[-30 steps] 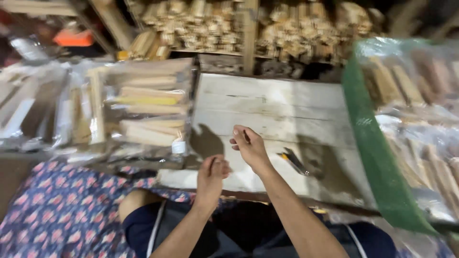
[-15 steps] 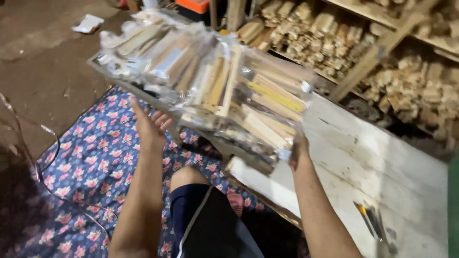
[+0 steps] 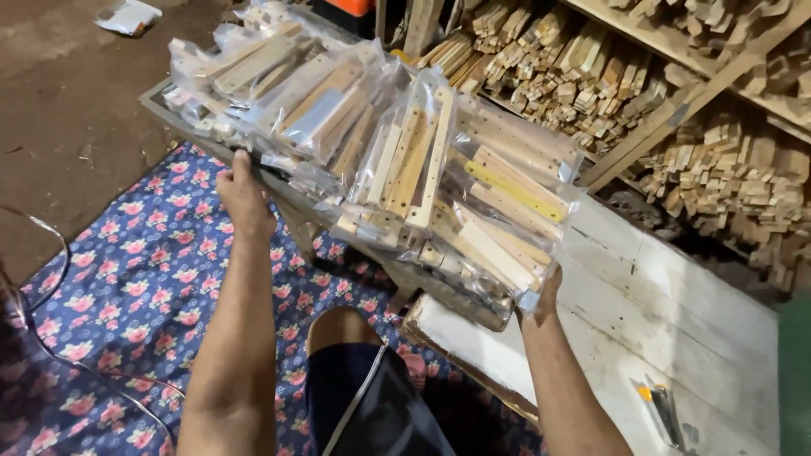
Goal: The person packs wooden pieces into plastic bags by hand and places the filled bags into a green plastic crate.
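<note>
Fingers: we have the left hand [image 3: 243,196] curled over the near left edge of the tray [image 3: 160,100], fingers [image 3: 240,160] clamped on its rim; the right hand [image 3: 546,291] cups the far right end from below, and its fingers are hidden under the load, so we cannot tell how they sit.
Load: the tray is held up in the air, slanting across the view, above our knee [image 3: 342,325] and the flowered mat [image 3: 127,279], with one end over the white worktop [image 3: 667,312].
Doing it well: we judge that both ends should stay level, since the bags are piled loose and could slide off the low right end; a firmer hold under that end would help.
Packages: clear plastic bags [image 3: 397,160] of pale wooden strips cover the tray, long and flat, some overlapping; one strip in the right-hand bag is yellow [image 3: 514,190].
Labels: none that we can make out on the bags.
Shelves: cut wooden pieces [image 3: 583,76] are stacked on the shelves behind.
Elsewhere: a small yellow-and-black tool [image 3: 657,407] lies on the worktop, and a crumpled white wrapper [image 3: 127,15] lies on the bare floor at top left.
</note>
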